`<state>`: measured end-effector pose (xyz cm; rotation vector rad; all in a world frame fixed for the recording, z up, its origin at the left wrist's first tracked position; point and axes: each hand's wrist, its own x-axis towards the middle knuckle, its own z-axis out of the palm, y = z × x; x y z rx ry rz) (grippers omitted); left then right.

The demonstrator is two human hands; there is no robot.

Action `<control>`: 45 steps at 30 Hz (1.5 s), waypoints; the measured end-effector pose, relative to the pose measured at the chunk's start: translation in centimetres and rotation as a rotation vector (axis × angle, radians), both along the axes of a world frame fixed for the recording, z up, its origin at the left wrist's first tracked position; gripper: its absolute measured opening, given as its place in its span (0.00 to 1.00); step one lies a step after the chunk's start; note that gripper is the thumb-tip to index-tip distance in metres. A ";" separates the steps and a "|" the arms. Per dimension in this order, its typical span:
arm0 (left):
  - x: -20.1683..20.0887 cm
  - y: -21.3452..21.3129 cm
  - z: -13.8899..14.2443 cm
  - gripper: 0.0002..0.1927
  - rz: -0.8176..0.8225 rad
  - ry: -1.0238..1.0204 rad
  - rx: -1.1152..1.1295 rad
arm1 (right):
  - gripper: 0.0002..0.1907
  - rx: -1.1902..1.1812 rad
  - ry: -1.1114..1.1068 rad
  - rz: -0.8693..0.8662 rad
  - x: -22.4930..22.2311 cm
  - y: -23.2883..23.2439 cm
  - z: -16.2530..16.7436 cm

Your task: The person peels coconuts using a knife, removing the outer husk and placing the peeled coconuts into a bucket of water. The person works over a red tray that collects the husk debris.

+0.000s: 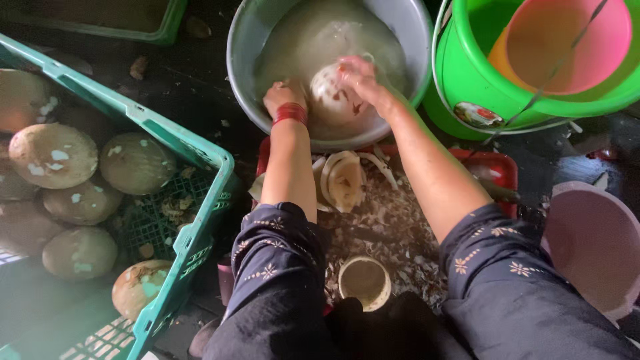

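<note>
Dark wet floor, crowded: green crate [200, 160] left, green bucket [467, 87] right. Grey basin [243, 60] ahead holding peeled coconut [333, 93] in cloudy water; right hand [360, 77] fingers clamped on it, left hand [283, 97] fingers hidden underwater.

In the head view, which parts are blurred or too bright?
Head view: the right hand on the peeled coconut is motion-blurred; milky water in the metal basin looks washed out; a hazy glow softens the coconuts in the teal crate.

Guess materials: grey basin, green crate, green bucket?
Grey basin: looks like dull metal, with a soft sheen and thin rim; could be plastic. Green crate: moulded plastic, lattice walls, matte. Green bucket: glossy plastic, saturated colour, wire handle.
</note>
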<state>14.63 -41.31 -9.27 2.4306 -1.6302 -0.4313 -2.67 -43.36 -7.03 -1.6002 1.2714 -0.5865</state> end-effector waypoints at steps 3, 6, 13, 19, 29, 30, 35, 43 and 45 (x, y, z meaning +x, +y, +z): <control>-0.3 0.4 -0.3 0.15 -0.075 -0.278 0.020 | 0.45 0.123 -0.122 0.012 0.1 0.5 0.1; 0.1 0.5 -1.5 0.13 -0.193 -0.240 -0.059 | 0.49 0.182 -0.093 -0.142 0.7 0.8 -0.2; 0.4 2.2 -1.4 0.32 -0.149 0.732 -0.532 | 0.45 0.175 -0.348 -0.356 -0.6 0.7 0.2; -1.2 9.2 1.7 0.38 0.046 1.873 -0.399 | 0.43 0.310 -1.036 0.043 -1.7 4.1 0.9; -2.9 25.3 4.9 0.48 0.288 2.290 -0.318 | 0.19 -0.230 -0.064 0.081 -17.1 14.7 3.3; -2.5 26.6 4.8 0.49 0.275 2.310 -0.319 | 0.13 -0.473 0.211 -0.059 -18.0 15.8 2.2; -1.0 31.1 3.1 0.47 0.400 2.331 -0.346 | 0.03 -0.369 0.261 -0.002 -21.0 23.1 -2.7; -0.2 32.9 1.7 0.43 0.324 2.325 -0.419 | 0.15 -0.766 0.801 -0.032 -20.1 20.4 -1.7; -0.2 32.8 1.8 0.44 0.272 2.302 -0.411 | 0.23 -0.611 0.938 0.024 -19.3 19.3 -0.4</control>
